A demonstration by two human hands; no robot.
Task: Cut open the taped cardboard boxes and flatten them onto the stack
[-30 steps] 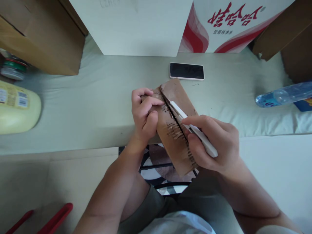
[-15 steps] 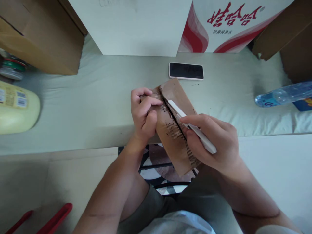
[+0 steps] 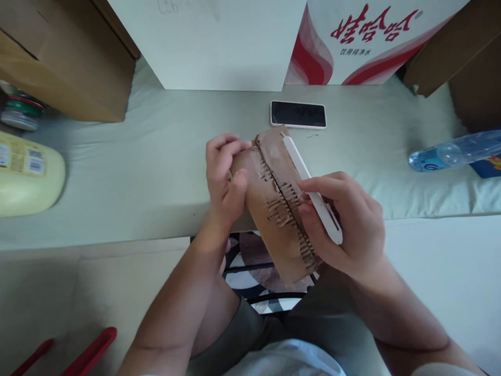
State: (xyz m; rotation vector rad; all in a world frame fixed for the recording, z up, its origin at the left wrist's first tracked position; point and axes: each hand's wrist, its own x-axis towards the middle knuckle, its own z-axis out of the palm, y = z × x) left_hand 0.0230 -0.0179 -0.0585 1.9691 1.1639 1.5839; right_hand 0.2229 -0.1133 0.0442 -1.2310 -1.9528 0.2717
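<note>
Right grip (image 3: 344,222): fingers wrapped around a white knife (image 3: 315,193), its tip over the far end of a cardboard box (image 3: 274,206). Left grip (image 3: 227,177) clasps the box's left side. We note a ragged slit down its top. The box overhangs the near edge of the cloth-covered desk (image 3: 168,172). Just beyond, we see a phone (image 3: 298,114); farther right, a bottle (image 3: 450,151).
</note>
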